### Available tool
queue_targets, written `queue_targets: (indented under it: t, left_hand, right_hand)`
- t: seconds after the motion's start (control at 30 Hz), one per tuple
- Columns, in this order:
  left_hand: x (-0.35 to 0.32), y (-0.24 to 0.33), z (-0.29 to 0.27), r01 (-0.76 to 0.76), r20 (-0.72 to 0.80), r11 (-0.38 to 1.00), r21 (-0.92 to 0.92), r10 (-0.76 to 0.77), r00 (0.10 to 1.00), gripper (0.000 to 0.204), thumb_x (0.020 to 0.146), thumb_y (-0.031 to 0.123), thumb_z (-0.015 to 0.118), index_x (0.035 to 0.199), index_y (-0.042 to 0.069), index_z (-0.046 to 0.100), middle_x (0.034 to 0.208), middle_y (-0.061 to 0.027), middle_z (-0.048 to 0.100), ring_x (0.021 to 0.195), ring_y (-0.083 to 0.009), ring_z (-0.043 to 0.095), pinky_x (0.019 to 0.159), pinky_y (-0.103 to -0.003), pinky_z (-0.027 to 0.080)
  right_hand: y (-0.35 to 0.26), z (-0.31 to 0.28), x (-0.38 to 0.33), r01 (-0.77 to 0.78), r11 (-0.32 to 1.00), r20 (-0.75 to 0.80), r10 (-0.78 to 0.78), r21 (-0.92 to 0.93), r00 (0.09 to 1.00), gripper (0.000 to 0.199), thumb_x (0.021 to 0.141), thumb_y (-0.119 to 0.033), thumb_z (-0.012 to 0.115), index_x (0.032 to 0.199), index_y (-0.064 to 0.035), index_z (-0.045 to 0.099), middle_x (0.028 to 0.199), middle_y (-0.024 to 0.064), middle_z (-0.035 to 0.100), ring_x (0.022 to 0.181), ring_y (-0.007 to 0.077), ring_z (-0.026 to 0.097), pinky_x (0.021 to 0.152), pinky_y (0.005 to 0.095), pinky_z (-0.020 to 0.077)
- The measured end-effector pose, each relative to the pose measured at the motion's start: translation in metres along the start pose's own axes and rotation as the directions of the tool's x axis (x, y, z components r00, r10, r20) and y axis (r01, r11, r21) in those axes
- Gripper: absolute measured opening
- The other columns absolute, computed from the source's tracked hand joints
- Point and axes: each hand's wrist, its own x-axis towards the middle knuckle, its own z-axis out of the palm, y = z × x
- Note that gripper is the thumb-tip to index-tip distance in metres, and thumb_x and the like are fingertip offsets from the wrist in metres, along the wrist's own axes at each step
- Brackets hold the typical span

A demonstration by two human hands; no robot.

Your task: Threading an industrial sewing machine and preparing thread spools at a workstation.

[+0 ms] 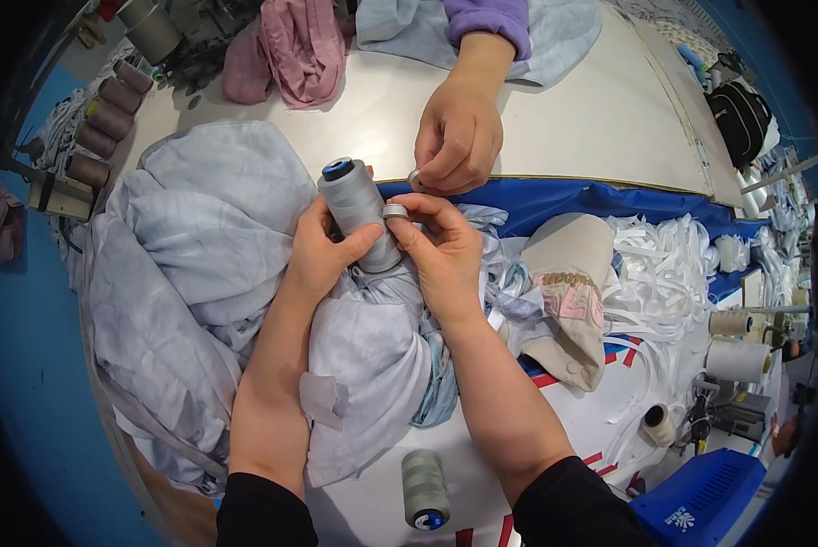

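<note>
My left hand (320, 248) is wrapped round a cone of light grey thread (350, 202), tilted with its blue-and-black end up. Between the thumb and fingers of my right hand (445, 248) is a small metal bobbin (394, 211), close against the cone's side. Just beyond, another person's hand (464, 132) with a purple sleeve (489, 20) pinches a small round piece (415, 180) that looks like a bobbin. Pale grey-blue fabric (217, 210) is heaped to the left, and more of it (368, 374) lies beneath my hands.
A grey-green thread cone (425, 483) lies near the front. At the right are a beige cap (569, 292), tangled white strips (655, 273) and a blue machine housing (701, 501). Pink cloth (301, 50) rests on the far white table (600, 128); brown thread cones (108, 118) line the left.
</note>
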Motion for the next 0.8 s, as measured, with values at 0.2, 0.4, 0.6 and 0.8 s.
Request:
queue_targets:
  t: [0.2, 0.4, 0.6, 0.8]
  left_hand:
    - [-0.0008, -0.0019, -0.0034, 0.023, 0.008, 0.999, -0.049, -0.022, 1.0, 0.066, 0.073, 0.017, 0.072, 0.129, -0.001, 0.04, 0.119, -0.0102, 0.052, 0.107, -0.0171, 0.051, 0.094, -0.031, 0.038]
    - [-0.0029, -0.0019, -0.0018, -0.013, -0.042, 0.999, -0.034, 0.011, 0.999, 0.054, 0.074, 0.018, 0.072, 0.117, -0.001, 0.047, 0.106, -0.0088, 0.056, 0.096, -0.0151, 0.055, 0.086, -0.029, 0.043]
    - [-0.0029, 0.0006, -0.0011, -0.008, -0.043, 0.998, -0.061, 0.006, 0.999, 0.05, 0.074, 0.019, 0.073, 0.113, -0.001, 0.048, 0.103, -0.0084, 0.057, 0.092, -0.0145, 0.055, 0.083, -0.029, 0.044]
    - [-0.0039, 0.0003, -0.0005, -0.026, -0.042, 0.996, -0.081, 0.023, 0.999, 0.049, 0.075, 0.019, 0.072, 0.113, -0.001, 0.048, 0.102, -0.008, 0.057, 0.092, -0.0144, 0.056, 0.083, -0.029, 0.044]
  right_hand:
    - [0.0004, -0.0004, -0.0024, -0.01, 1.0, 0.012, 0.01, 0.016, 1.0, 0.023, 0.08, -0.002, 0.064, 0.103, -0.0002, 0.059, 0.091, 0.0033, 0.06, 0.077, 0.0068, 0.054, 0.066, 0.0185, 0.0431]
    - [-0.0001, 0.0009, -0.0046, -0.002, 0.989, 0.008, 0.001, 0.148, 1.0, 0.026, 0.082, -0.005, 0.064, 0.107, -0.001, 0.057, 0.091, 0.0024, 0.058, 0.079, 0.0066, 0.053, 0.067, 0.0184, 0.0433]
    - [0.0021, -0.0004, -0.0038, -0.039, 0.971, 0.007, 0.038, 0.236, 0.999, 0.028, 0.082, -0.008, 0.065, 0.108, -0.0017, 0.057, 0.094, 0.0027, 0.059, 0.08, 0.0067, 0.055, 0.067, 0.0187, 0.044]
    - [0.0029, 0.0, -0.0036, -0.066, 0.957, -0.001, 0.069, 0.283, 0.998, 0.029, 0.081, -0.009, 0.065, 0.108, -0.0023, 0.056, 0.094, 0.0031, 0.06, 0.081, 0.0066, 0.055, 0.067, 0.0185, 0.0439]
